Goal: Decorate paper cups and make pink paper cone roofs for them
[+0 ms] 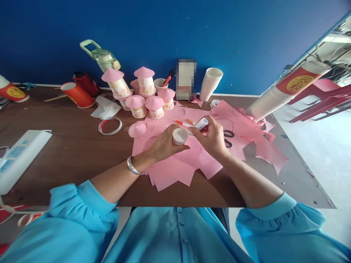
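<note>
My left hand (164, 140) is wrapped around a small white paper cup (180, 136), its round flat end facing up towards me. Just to the right, my right hand (211, 135) pinches a thick white marker-like stick (203, 123), angled down towards the cup's side; its tip is hard to make out. Beyond the fingers lie an orange marker (181, 122) and a yellow-orange one (189, 121). Sheets of pink paper (181, 171) spread beneath both hands. Black-handled scissors (228, 138) rest on them, partly hidden beside my right hand.
Several decorated cups with pink cone roofs (155, 103) stand behind. A loose pink cone (137, 129) and a tape roll (110, 126) lie left. Further out are a power strip (24, 160), a green bottle (104, 58), stacked cups (211, 84) and a leaning cup stack (265, 102).
</note>
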Demonstrator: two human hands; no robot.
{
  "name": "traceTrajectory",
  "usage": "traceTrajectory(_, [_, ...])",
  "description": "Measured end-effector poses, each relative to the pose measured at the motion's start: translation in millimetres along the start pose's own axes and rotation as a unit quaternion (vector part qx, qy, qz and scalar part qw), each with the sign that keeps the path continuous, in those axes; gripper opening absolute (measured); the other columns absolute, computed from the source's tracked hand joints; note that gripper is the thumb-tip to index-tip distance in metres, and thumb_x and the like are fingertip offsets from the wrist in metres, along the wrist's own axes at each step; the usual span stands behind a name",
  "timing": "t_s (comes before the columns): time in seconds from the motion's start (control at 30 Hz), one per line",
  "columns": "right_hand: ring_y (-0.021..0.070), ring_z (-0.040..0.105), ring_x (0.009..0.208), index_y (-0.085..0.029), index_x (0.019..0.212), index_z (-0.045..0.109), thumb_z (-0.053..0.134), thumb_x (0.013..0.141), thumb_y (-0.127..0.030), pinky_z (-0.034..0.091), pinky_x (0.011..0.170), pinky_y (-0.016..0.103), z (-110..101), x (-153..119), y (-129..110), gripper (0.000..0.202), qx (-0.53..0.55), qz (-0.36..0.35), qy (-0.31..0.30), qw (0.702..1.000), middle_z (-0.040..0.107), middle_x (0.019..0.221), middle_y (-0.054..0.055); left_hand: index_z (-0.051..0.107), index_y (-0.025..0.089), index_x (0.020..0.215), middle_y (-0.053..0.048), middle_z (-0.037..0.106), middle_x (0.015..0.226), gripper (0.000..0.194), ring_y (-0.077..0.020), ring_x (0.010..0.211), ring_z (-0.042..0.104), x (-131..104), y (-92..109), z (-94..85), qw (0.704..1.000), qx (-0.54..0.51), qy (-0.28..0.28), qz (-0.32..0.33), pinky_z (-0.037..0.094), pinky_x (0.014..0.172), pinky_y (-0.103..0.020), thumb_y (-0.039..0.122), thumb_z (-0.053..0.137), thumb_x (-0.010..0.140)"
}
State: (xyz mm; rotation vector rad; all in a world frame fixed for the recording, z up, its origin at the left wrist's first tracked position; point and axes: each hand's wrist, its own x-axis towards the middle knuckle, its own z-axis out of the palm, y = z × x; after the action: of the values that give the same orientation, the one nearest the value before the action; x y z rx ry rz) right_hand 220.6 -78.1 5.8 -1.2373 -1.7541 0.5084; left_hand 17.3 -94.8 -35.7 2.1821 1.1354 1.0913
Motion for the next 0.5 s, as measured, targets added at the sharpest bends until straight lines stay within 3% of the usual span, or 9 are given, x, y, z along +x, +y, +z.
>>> traceTrajectory(0.17, [0.0177,0.065,0.062,-0.027,0.079,0.05,0.077,0.083,-0.044,0.053,0.06,0.032,-0.8,0.6,1.4,0.033,0.066,0.05,0.003,0.997,0.071,0.07,0.0,0.045,0.022,0.125,-0.014,0.063,0.129,0.057,-0.0323,0.117,0.067,-2.2,0.4,-5.4,0.999,-0.019,-0.038,-0.005,0.058,0.096,-0.05,0.041,0.081,0.085])
traceTrajectory(0.3, [0.0161,0.064,0.062,-0.026,0.081,0.053,0.076,0.085,-0.043,0.053,0.06,0.031,-4.7,-3.4,-7.6,0.029,0.081,0.025,-0.003,0.996,0.07,0.074,-0.001,0.041,0.02,0.128,-0.014,0.062,0.125,0.053,-0.0289,0.107,0.069,-1.9,4.1,-8.5,0.996,-0.04,-0.082,-0.017,0.059,0.09,-0.047,0.03,0.072,0.086])
traceTrajectory(0.4, [0.0151,0.062,0.061,-0.025,0.083,0.056,0.076,0.084,-0.041,0.051,0.061,0.03,-6.6,-7.0,-14.0,0.025,0.035,-0.034,-0.018,0.999,0.067,0.074,-0.002,0.041,0.022,0.125,-0.012,0.064,0.12,0.056,-0.0274,0.102,0.07,0.4,6.5,-6.9,0.997,-0.033,-0.049,-0.054,0.06,0.082,-0.043,0.032,0.077,0.082])
traceTrajectory(0.5, [0.0153,0.062,0.062,-0.025,0.083,0.055,0.075,0.085,-0.039,0.05,0.062,0.03,-6.8,-8.2,-15.5,0.024,-0.015,-0.061,-0.016,0.998,0.067,0.076,-0.001,0.048,0.024,0.126,-0.011,0.066,0.127,0.061,-0.0301,0.116,0.068,4.1,6.6,-5.1,0.999,-0.02,-0.022,-0.022,0.059,0.093,-0.047,0.037,0.085,0.079])
